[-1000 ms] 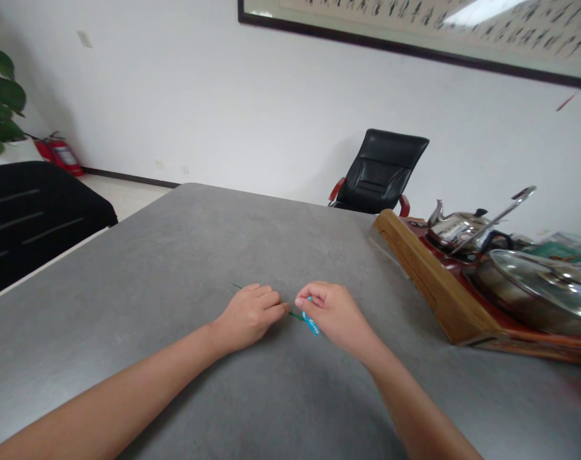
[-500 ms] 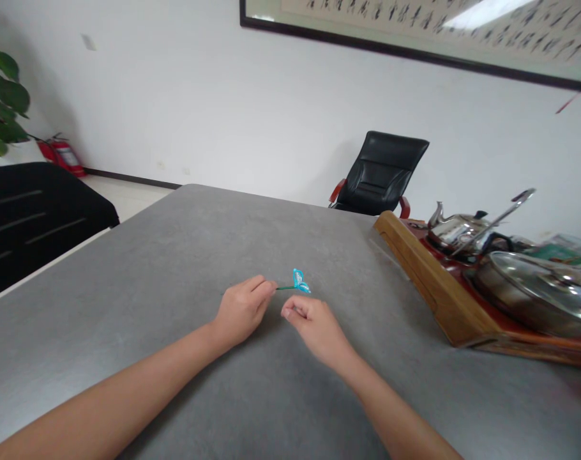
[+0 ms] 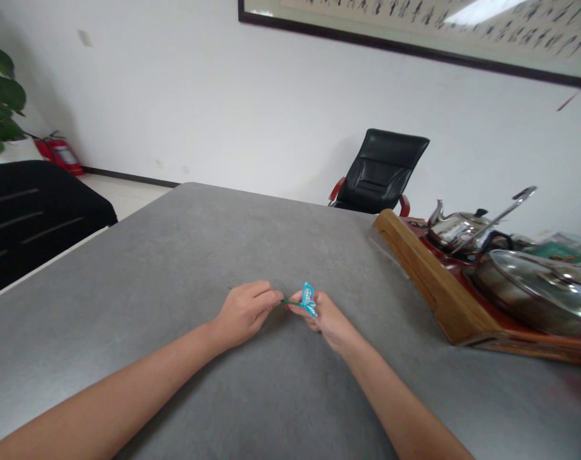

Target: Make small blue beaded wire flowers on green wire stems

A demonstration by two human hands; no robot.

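My left hand (image 3: 249, 313) is closed in a pinch on the thin green stem (image 3: 291, 302) of a small blue craft flower. The stem points right, and its light-blue petals (image 3: 308, 299), edged in brighter blue with a pale, glittery middle, form a butterfly-like shape. My right hand (image 3: 322, 316) lies just behind and under the petals, its fingers partly spread toward my left fingertips. Whether it touches the stem or petals I cannot make out. Both hands are low over the grey table (image 3: 185, 255).
At the right stands a wooden tea tray (image 3: 429, 287) with a metal kettle (image 3: 458, 230) and a glass-lidded pan (image 3: 534, 287). Beyond the table is a black chair (image 3: 384, 169); another dark chair (image 3: 41, 217) stands left.
The flower has shifted slightly right and toward me with my left hand. My right hand has turned from a loose curl to sit behind the petals with its fingers more opened out.
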